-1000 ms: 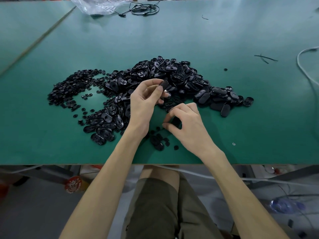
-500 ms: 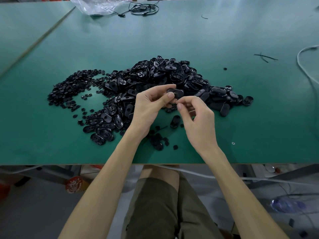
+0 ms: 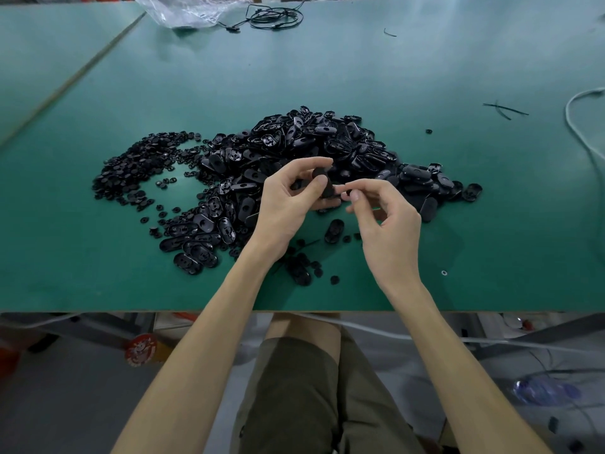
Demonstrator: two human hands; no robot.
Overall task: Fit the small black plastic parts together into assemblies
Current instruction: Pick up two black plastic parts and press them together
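A big heap of black oval plastic shells (image 3: 327, 149) lies mid-table, with a spread of small round black pieces (image 3: 137, 165) to its left. My left hand (image 3: 288, 204) grips one oval shell (image 3: 322, 183) upright between thumb and fingers, just above the heap's near edge. My right hand (image 3: 386, 224) pinches a small round black piece (image 3: 353, 194) between thumb and forefinger, right beside that shell. A few loose ovals and round pieces (image 3: 301, 270) lie under my wrists.
The green table (image 3: 491, 224) ends in a near edge just below my forearms. At the far edge lie a clear plastic bag (image 3: 183, 11) and a coiled black cable (image 3: 275, 18). A white cable (image 3: 582, 126) curves along the right side.
My right hand rose from the loose parts near the table edge with a small piece and came up to the left hand. The left hand turned its oval shell more upright.
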